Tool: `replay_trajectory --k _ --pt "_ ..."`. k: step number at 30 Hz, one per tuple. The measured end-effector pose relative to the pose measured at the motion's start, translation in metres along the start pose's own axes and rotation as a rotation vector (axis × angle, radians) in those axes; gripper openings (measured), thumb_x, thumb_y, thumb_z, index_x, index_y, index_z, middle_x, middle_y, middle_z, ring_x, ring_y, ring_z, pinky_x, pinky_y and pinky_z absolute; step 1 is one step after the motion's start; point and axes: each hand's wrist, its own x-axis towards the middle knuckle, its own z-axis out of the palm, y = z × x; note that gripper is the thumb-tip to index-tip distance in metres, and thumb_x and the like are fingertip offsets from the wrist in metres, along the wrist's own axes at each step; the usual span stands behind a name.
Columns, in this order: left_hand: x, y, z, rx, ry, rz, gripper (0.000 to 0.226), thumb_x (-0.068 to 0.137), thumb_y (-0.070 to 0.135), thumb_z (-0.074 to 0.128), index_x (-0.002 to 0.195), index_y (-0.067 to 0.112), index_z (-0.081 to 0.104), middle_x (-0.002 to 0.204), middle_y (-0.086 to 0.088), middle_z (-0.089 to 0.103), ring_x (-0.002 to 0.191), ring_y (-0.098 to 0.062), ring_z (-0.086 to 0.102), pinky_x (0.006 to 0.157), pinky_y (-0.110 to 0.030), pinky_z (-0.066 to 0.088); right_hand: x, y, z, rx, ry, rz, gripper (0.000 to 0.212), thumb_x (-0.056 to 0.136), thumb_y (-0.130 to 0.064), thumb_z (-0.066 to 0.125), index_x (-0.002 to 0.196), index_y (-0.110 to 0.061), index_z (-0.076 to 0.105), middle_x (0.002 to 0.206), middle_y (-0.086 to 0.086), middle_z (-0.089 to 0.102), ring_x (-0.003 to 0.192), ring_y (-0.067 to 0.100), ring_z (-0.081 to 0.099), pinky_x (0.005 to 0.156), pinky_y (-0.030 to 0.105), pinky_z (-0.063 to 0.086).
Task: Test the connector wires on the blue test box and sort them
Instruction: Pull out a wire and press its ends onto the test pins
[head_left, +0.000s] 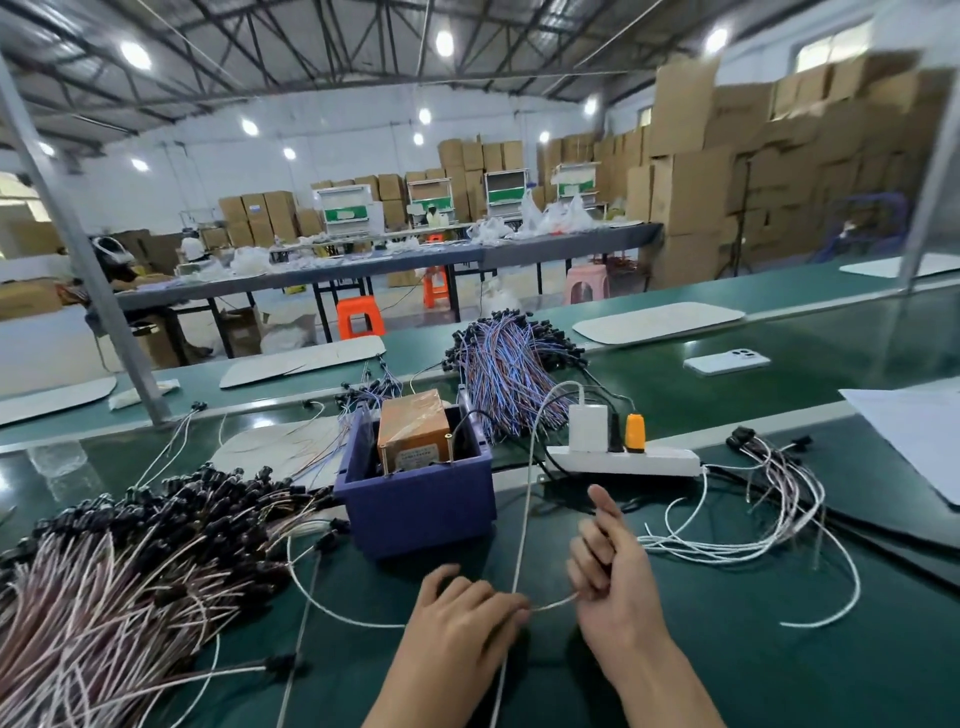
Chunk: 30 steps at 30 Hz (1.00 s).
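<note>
The blue test box stands mid-table with an orange-brown unit inside it. In front of it, my left hand pinches one end of a thin white connector wire. My right hand grips the other end, fingers curled, index finger raised. A big heap of pinkish wires with black connectors lies at the left. A bundle of blue and red wires sits behind the box. A small group of wires lies at the right.
A white power strip with a white charger and an orange plug lies right of the box; its white cable runs down between my hands. A phone, white mats and paper lie on the green table. A metal post rises at the left.
</note>
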Motion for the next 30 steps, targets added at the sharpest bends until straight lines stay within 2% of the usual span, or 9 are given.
replay_trajectory --k 7,10,12,15,20,22,25,27,30 --pt "-0.002 -0.004 0.005 -0.042 0.018 -0.037 0.027 0.091 0.038 0.051 0.082 0.031 0.075 0.071 0.019 0.063 0.061 -0.004 0.057 0.07 -0.018 0.039 0.005 -0.034 -0.016 0.189 0.031 -0.03 0.022 0.101 -0.013 0.045 0.098 -0.021 0.066 0.049 -0.009 0.024 0.049 0.011 0.005 0.034 0.021 0.013" --pt "-0.003 -0.006 0.002 -0.06 0.033 -0.059 0.028 0.092 0.037 0.05 0.084 0.029 0.076 0.074 0.021 0.066 0.062 -0.001 0.057 0.07 -0.018 0.04 0.005 -0.039 -0.016 0.182 0.016 -0.04 0.019 0.1 -0.023 0.051 0.103 -0.019 0.069 0.054 -0.008 0.038 0.043 0.007 0.028 0.038 0.018 0.031" --pt "-0.003 -0.007 -0.003 -0.112 0.081 -0.105 0.03 0.093 0.036 0.051 0.086 0.024 0.077 0.078 0.02 0.069 0.065 -0.002 0.058 0.071 -0.02 0.042 0.003 -0.038 -0.017 0.201 -0.025 -0.028 0.03 0.101 -0.036 0.051 0.112 -0.018 0.073 0.073 -0.001 0.064 0.063 0.013 0.065 0.065 0.027 0.055" --pt "-0.001 -0.01 -0.015 -0.229 0.194 -0.276 0.031 0.092 0.036 0.052 0.092 0.019 0.078 0.083 0.021 0.069 0.073 0.001 0.058 0.072 -0.021 0.043 0.002 -0.035 -0.019 0.207 -0.067 0.018 0.048 0.103 -0.051 0.043 0.126 -0.017 0.067 0.117 0.011 0.073 0.107 0.028 0.071 0.103 0.047 0.048" --pt "0.025 -0.001 -0.031 -0.384 0.29 -0.497 0.014 0.095 0.03 0.068 0.102 0.025 0.078 0.078 0.016 0.067 0.07 -0.008 0.061 0.07 -0.029 0.048 0.008 -0.028 -0.014 0.175 -0.04 0.117 0.049 0.106 -0.051 0.033 0.131 -0.018 0.06 0.12 0.013 0.073 0.1 0.027 0.075 0.094 0.046 0.05" --pt "0.048 0.011 -0.035 -0.481 0.255 -0.563 0.021 0.089 0.037 0.064 0.105 0.032 0.077 0.071 0.014 0.067 0.065 -0.009 0.06 0.066 -0.032 0.048 0.009 -0.025 -0.015 0.135 -0.021 0.154 0.044 0.108 -0.045 0.034 0.132 -0.018 0.059 0.118 0.012 0.074 0.099 0.027 0.075 0.09 0.045 0.051" --pt "0.093 0.035 -0.031 -0.648 0.167 -0.595 0.016 0.092 0.046 0.06 0.095 0.043 0.076 0.057 0.016 0.061 0.049 0.001 0.046 0.05 -0.018 0.039 0.011 -0.025 -0.019 0.096 0.044 0.199 0.039 0.108 -0.038 0.038 0.13 -0.017 0.062 0.113 0.01 0.076 0.099 0.026 0.074 0.086 0.042 0.052" --pt "0.126 0.05 -0.02 -0.748 0.074 -0.583 0.02 0.097 0.043 0.06 0.087 0.037 0.076 0.05 0.009 0.054 0.043 -0.001 0.036 0.041 -0.017 0.03 0.013 -0.025 -0.023 0.139 0.087 0.204 0.036 0.108 -0.034 0.04 0.128 -0.016 0.063 0.11 0.01 0.077 0.096 0.026 0.073 0.086 0.041 0.053" --pt "0.173 0.069 0.011 -0.825 -0.034 -0.607 0.028 0.098 0.034 0.061 0.081 0.018 0.076 0.049 0.001 0.054 0.042 -0.006 0.038 0.045 -0.02 0.033 0.017 -0.028 -0.03 0.219 0.094 0.216 0.034 0.107 -0.031 0.042 0.126 -0.014 0.064 0.109 0.011 0.077 0.091 0.025 0.074 0.085 0.04 0.052"
